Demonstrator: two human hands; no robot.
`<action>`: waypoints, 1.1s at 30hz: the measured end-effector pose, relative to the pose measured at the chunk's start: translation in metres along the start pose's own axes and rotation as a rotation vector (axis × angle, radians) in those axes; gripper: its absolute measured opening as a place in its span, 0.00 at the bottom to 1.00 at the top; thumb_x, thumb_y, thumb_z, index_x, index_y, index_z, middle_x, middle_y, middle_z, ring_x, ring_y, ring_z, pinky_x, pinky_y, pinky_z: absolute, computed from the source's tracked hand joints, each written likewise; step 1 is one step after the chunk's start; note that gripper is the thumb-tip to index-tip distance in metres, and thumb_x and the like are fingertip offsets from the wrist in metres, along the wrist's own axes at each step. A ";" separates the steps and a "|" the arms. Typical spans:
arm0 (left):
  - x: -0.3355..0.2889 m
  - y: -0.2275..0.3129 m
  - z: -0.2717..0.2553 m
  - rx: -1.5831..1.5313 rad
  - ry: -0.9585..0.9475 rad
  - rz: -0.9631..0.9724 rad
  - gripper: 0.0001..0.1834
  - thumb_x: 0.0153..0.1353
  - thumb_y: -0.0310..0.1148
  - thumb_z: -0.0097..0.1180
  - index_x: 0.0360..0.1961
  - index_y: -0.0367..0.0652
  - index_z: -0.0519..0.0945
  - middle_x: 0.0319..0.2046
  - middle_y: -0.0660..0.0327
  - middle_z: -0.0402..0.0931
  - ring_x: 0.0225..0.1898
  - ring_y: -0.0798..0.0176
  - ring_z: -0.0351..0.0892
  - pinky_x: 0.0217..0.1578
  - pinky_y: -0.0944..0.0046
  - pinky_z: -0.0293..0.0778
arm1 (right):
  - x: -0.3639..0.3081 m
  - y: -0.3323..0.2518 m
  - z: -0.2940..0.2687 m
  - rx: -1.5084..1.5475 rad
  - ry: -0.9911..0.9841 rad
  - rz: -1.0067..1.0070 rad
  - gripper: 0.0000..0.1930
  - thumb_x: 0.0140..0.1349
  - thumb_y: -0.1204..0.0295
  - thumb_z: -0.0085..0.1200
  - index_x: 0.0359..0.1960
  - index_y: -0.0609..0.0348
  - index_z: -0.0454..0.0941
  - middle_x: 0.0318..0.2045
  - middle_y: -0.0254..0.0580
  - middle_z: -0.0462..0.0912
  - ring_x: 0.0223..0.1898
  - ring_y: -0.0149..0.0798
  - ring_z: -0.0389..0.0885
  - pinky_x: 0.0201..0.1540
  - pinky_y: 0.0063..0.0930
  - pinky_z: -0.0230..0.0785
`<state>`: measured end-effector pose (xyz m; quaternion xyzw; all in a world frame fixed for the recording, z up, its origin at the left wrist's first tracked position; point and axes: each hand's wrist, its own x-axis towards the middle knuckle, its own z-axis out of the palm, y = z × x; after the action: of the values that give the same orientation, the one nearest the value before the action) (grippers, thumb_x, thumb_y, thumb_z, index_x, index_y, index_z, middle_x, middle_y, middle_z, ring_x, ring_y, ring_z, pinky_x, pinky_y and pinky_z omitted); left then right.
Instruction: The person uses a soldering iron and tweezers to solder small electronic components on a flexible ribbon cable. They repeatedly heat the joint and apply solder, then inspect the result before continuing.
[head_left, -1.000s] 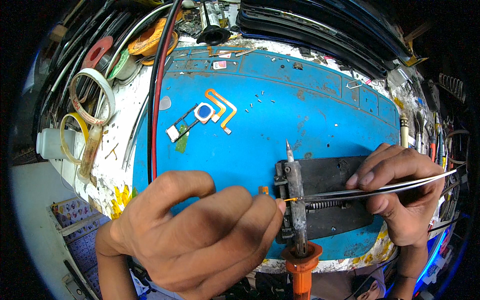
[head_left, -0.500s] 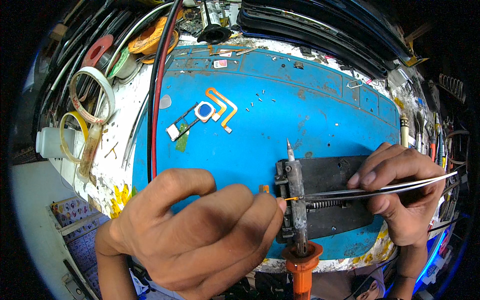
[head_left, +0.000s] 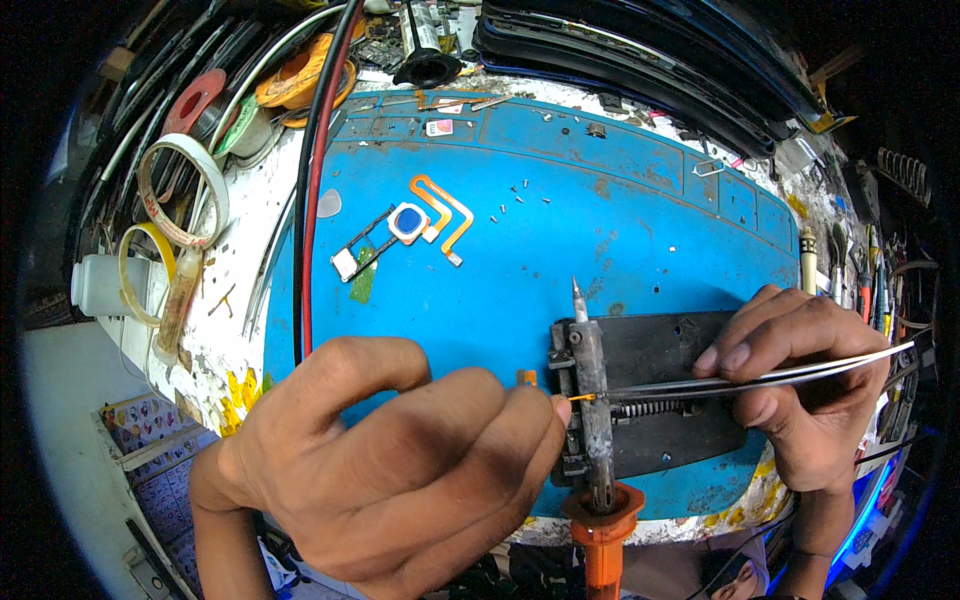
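My left hand [head_left: 400, 465] is closed in a pinch on a small orange flex cable [head_left: 527, 378]. Most of that cable is hidden by the fingers; a thin orange strip pokes out toward the right. In my right hand [head_left: 810, 375] are tweezers [head_left: 690, 390], dark toward the tips and pale at the far end, their tips meeting the strip. Below them lies a soldering iron [head_left: 594, 400] with an orange handle [head_left: 602, 550], its metal tip pointing away from me. Under the iron is a black clamp-like holder [head_left: 690, 440] with a spring.
On the blue mat [head_left: 500, 310] lie a button with an orange flex cable [head_left: 408, 222], several small screws [head_left: 505, 208] and a SIM-like card [head_left: 439, 128]. Red and black cables [head_left: 309, 250] cross the left side. Tape rolls [head_left: 185, 190] stand left, dark phone-like panels [head_left: 640, 70] at the back.
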<state>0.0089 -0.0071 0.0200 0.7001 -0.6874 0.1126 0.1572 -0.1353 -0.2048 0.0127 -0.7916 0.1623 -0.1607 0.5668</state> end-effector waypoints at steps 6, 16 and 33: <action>0.000 0.000 -0.001 -0.008 -0.013 0.001 0.19 0.32 0.28 0.68 0.32 0.50 0.85 0.32 0.71 0.74 0.32 0.66 0.68 0.31 0.63 0.67 | 0.000 0.001 0.000 -0.003 -0.005 -0.018 0.20 0.50 0.57 0.70 0.26 0.61 0.76 0.23 0.42 0.79 0.28 0.37 0.80 0.34 0.28 0.70; -0.001 0.001 -0.005 0.023 -0.040 0.004 0.19 0.35 0.29 0.67 0.34 0.51 0.86 0.32 0.72 0.74 0.33 0.66 0.67 0.32 0.63 0.66 | 0.002 0.001 -0.007 0.017 0.075 -0.008 0.16 0.58 0.62 0.64 0.32 0.64 0.74 0.30 0.44 0.77 0.34 0.37 0.79 0.39 0.29 0.71; -0.016 -0.014 -0.017 0.035 0.145 -0.039 0.15 0.39 0.31 0.62 0.33 0.44 0.86 0.30 0.63 0.80 0.31 0.63 0.71 0.30 0.62 0.65 | 0.019 0.002 -0.033 -0.678 -0.077 -0.605 0.11 0.45 0.82 0.64 0.32 0.66 0.80 0.31 0.47 0.83 0.35 0.43 0.83 0.39 0.32 0.74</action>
<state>0.0236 0.0138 0.0286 0.7060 -0.6582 0.1719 0.1968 -0.1329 -0.2417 0.0227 -0.9497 -0.0540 -0.2272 0.2088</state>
